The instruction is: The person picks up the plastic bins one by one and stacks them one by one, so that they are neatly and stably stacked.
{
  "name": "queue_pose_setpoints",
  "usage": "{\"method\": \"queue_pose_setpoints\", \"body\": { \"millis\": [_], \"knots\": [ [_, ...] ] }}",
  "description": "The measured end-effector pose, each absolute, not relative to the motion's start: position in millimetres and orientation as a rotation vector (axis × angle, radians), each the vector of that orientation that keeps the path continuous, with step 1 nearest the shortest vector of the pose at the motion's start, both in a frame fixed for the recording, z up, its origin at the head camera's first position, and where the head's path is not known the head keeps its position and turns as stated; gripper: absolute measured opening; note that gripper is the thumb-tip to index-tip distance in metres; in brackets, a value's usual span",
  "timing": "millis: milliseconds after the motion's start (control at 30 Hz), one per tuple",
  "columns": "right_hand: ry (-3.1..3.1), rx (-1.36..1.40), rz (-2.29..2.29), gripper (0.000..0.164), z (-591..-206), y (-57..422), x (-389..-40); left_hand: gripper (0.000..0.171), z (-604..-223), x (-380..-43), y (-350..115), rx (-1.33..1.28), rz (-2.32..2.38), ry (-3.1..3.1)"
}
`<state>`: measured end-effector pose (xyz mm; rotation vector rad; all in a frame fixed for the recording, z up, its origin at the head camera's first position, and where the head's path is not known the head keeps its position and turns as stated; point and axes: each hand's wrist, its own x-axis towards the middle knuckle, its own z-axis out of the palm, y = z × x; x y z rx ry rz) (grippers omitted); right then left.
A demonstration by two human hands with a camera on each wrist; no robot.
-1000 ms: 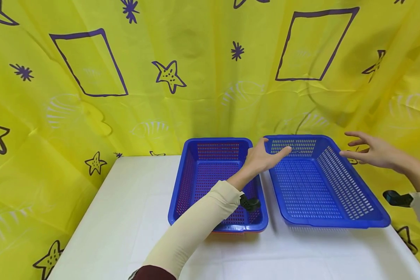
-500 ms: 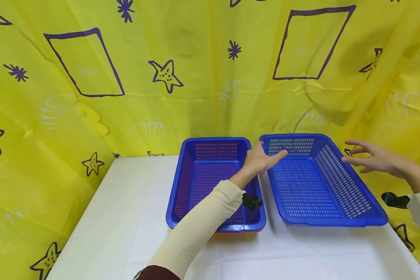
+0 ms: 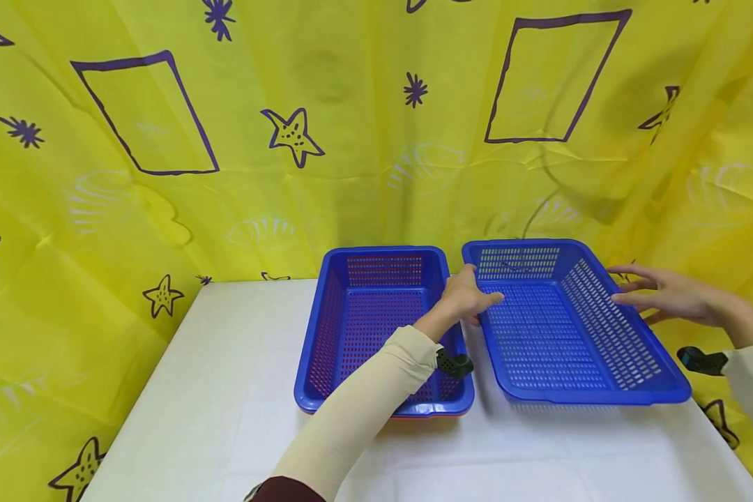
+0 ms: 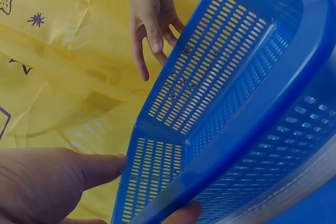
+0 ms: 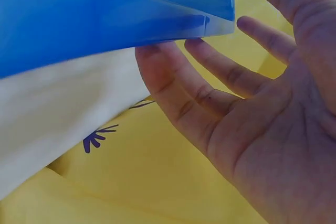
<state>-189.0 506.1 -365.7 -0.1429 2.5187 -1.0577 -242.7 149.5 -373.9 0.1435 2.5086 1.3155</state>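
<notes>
A blue perforated plastic basket [image 3: 596, 397] sits at the right of the white table. My left hand [image 3: 464, 296] is at its left rim in the head view, thumb above the rim. In the left wrist view one fingertip [image 4: 185, 212] shows by the near rim; whether it touches is unclear. My right hand [image 3: 678, 293] is spread beside the basket's right wall. Its fingers [image 5: 163, 80] reach just under the rim in the right wrist view, near or touching it. Left of this basket stands another blue basket [image 3: 439, 406], partly hidden by my left forearm.
A thin red rim [image 3: 414, 417] shows under the left basket, as of a red one nested below. The white table [image 3: 226, 390] extends to the left and front. A yellow patterned curtain [image 3: 364, 181] hangs behind and on both sides. A dark device [image 3: 703, 360] sits at my right wrist.
Both hands have lowered toward the right-hand basket. My right hand has come in close to its right rim, and my left hand has come down at its left rim. The baskets have stayed put.
</notes>
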Motion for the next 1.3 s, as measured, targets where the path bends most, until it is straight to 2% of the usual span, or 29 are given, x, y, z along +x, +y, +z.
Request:
{"method": "queue_pose_setpoints", "body": {
  "millis": [1300],
  "knots": [
    [2.521,-0.106,-1.140,0.069,-378,513,-191,0.082,-380,-244,155,0.159,1.195,2.581]
  ]
}}
